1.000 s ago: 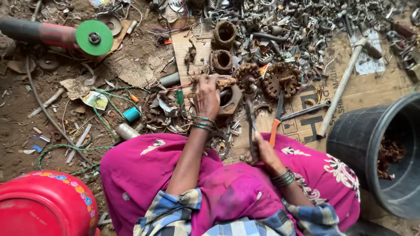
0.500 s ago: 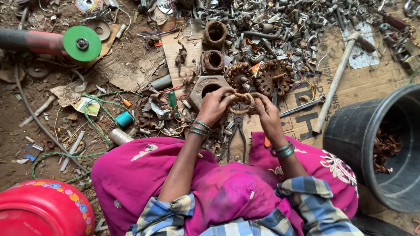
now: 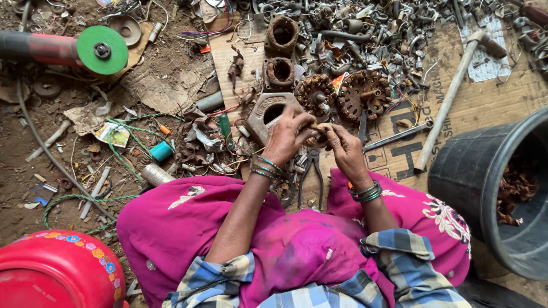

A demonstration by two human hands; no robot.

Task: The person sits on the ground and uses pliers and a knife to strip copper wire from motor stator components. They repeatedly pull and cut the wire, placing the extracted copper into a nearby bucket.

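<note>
Two hands are closed together on one small rusty coil piece point(image 3: 315, 136), held above the cardboard sheet point(image 3: 485, 102) just in front of the knees.

The left hand point(image 3: 288, 134) and the right hand point(image 3: 342, 145) are both seen with fingers curled tight around the piece. Two round rusty stators point(image 3: 337, 97) are counted just beyond, two rusty cylinders point(image 3: 279, 54) behind them, and one pair of pliers point(image 3: 313, 174) below the hands. Little open ground is left: one black bucket point(image 3: 456, 188) crowds the right edge, one hammer point(image 3: 451, 97) lies beside it, one green-disc grinder point(image 3: 68, 48) far left.
</note>
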